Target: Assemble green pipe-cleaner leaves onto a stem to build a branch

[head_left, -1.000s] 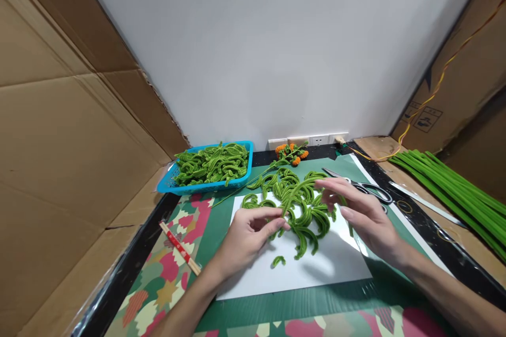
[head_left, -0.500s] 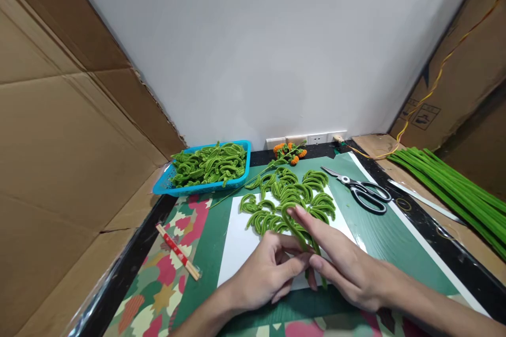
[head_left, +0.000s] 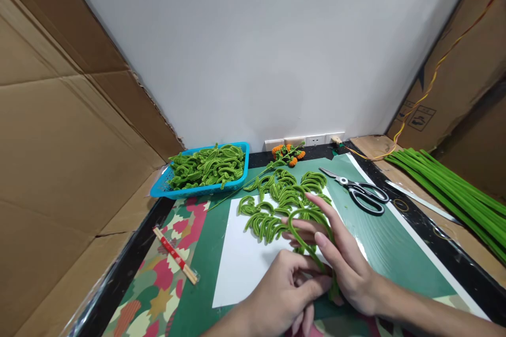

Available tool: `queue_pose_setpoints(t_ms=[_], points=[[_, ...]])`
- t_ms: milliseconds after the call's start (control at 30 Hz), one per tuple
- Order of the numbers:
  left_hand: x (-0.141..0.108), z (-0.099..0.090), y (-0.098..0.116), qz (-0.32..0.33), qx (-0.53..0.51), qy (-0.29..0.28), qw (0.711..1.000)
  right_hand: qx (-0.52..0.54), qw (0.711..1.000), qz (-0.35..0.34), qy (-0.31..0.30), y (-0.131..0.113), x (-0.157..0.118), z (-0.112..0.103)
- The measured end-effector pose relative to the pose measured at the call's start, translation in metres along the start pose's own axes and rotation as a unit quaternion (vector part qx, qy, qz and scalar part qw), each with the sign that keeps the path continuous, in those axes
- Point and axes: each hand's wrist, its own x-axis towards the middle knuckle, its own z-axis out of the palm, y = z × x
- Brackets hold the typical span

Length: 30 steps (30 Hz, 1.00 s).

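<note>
My left hand [head_left: 284, 289] is closed, pinching the lower part of a green pipe cleaner [head_left: 291, 226] that is bent into a tall arch. My right hand [head_left: 348, 258] is open beside it, fingers stretched out and thumb apart; the arch stands between that thumb and the fingers. Its lower ends are partly hidden by my hands. Just beyond lie many short curved green pipe cleaner pieces [head_left: 264, 226], some grouped in fans, on a sheet of white paper [head_left: 241, 268] and the green mat.
A blue basket [head_left: 197, 190] at the back left holds more green pieces. Orange flowers on a green stem [head_left: 288, 154] lie near the wall. Scissors [head_left: 366, 196] rest to the right, long green stems [head_left: 446, 184] farther right, wrapped chopsticks [head_left: 175, 255] to the left.
Both hands have moved down and slightly right with the pipe cleaner. Its curve has widened into a rounder arch, and my right hand's fingers have spread away from it.
</note>
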Motion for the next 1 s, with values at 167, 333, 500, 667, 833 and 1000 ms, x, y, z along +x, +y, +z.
queue_pose_setpoints(t_ms=[167, 333, 500, 667, 833, 1000], points=[[0.003, 0.006, -0.004, -0.011, -0.023, 0.007, 1.000, 0.001, 1.000, -0.012, -0.029, -0.002, 0.001, 0.005], [0.005, 0.002, -0.001, 0.012, -0.041, -0.012, 0.999, 0.025, 1.000, 0.014, -0.010, -0.004, 0.006, 0.004], [0.008, -0.002, -0.003, 0.029, -0.053, -0.003, 0.998, -0.010, 1.000, -0.004, 0.026, -0.002, 0.009, 0.001], [0.010, -0.007, -0.004, 0.043, -0.062, -0.004, 0.997, -0.099, 0.992, -0.074, 0.007, -0.002, 0.014, -0.003], [0.011, -0.007, 0.001, 0.048, -0.040, -0.007, 0.998, -0.169, 0.980, -0.108, -0.011, -0.002, 0.015, -0.007], [0.012, -0.003, -0.003, 0.054, -0.061, 0.006, 0.997, -0.236, 0.965, -0.094, -0.061, -0.004, 0.014, -0.009]])
